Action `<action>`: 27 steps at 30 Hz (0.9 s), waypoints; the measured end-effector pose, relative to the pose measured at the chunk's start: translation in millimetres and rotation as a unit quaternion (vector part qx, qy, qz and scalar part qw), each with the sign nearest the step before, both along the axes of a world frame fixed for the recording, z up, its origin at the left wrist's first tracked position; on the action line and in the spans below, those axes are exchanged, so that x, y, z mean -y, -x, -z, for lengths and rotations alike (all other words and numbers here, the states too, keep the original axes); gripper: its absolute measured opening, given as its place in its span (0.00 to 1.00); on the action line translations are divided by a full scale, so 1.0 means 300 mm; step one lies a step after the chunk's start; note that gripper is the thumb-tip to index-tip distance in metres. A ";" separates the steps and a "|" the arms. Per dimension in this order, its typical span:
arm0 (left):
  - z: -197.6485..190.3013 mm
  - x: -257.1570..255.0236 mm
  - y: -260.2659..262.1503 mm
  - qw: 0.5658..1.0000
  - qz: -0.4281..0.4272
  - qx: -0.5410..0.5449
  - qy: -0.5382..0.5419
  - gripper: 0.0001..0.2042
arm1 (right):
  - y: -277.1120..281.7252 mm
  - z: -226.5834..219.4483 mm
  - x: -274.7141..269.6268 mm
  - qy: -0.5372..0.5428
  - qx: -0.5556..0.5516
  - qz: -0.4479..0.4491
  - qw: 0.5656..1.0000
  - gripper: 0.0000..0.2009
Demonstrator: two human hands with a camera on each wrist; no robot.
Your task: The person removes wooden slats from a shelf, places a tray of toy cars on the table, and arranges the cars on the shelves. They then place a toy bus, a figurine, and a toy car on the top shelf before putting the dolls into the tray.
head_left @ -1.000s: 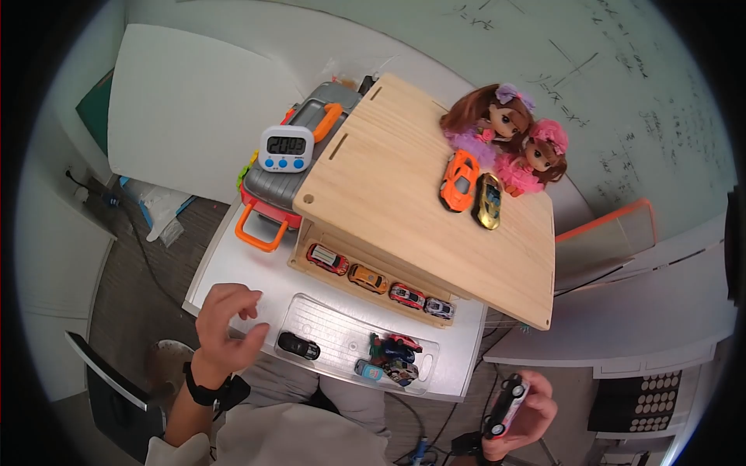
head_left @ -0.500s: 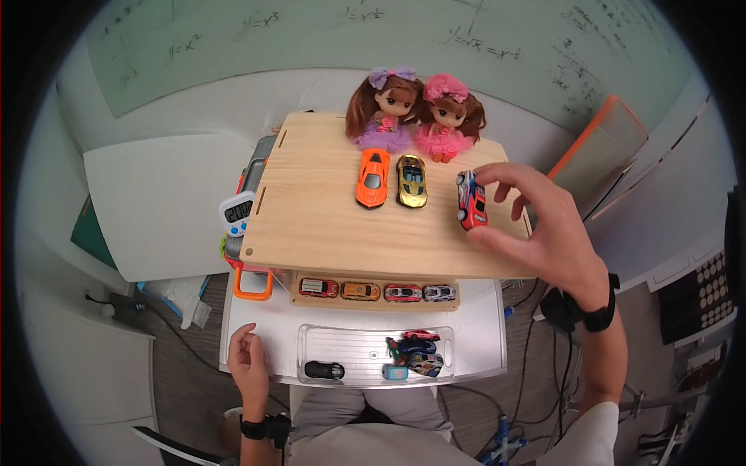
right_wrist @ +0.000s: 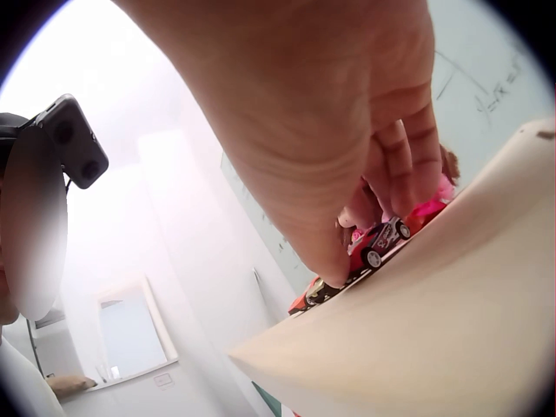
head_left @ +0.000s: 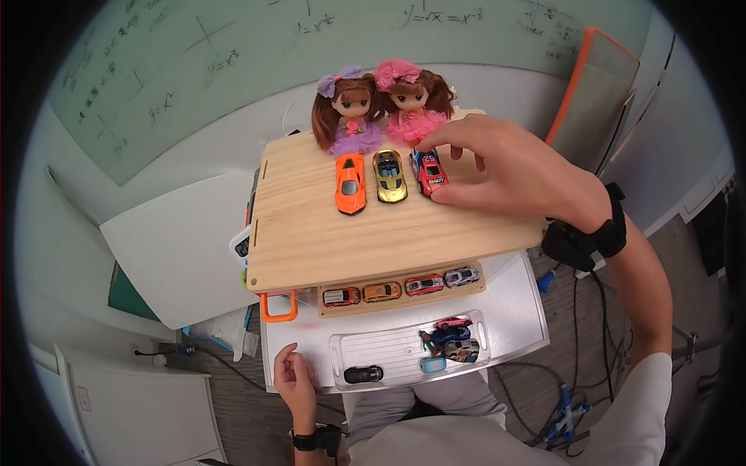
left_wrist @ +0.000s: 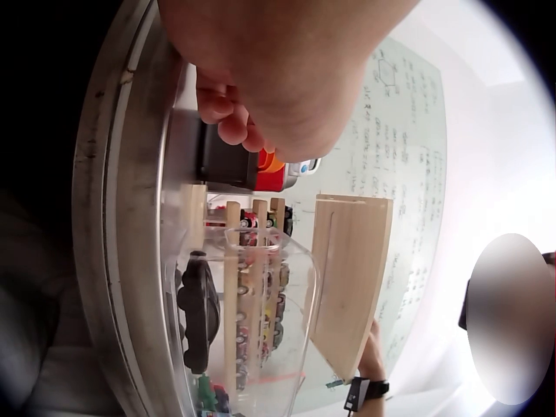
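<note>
My right hand [head_left: 517,171] pinches a red and blue toy car [head_left: 429,172] between thumb and fingers, at the wooden top board [head_left: 334,248]. In the right wrist view the car's wheels are right at the board's surface. To its left a gold toy car [head_left: 391,177] and an orange toy car [head_left: 350,185] stand in a row. My left hand [head_left: 294,380] hangs loosely curled and holds nothing, beside the clear plastic tray [head_left: 339,349]. In that tray lie a black toy car [head_left: 364,375], a light-blue toy vehicle [head_left: 434,364] and a cluster of toy cars [head_left: 460,350].
Two dolls [head_left: 351,116] sit behind the row of cars. Several toy cars line a wooden shelf [head_left: 404,304] below the board. A white timer [head_left: 240,246] and an orange handle [head_left: 278,307] show at the left. A whiteboard [head_left: 233,70] stands behind.
My right hand has carried the red and blue car from low at the right up onto the board, beside the gold car. My left hand has drawn back toward the table's front edge.
</note>
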State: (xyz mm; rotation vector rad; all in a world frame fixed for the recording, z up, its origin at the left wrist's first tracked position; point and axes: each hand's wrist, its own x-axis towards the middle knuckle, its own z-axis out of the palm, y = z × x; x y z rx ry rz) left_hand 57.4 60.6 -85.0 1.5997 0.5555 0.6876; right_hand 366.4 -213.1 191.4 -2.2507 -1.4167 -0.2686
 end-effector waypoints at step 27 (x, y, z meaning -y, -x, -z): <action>-0.013 0.014 -0.004 1.000 -0.004 -0.020 0.015 0.11 | -0.024 -0.003 -0.018 0.024 0.006 0.003 1.000 0.24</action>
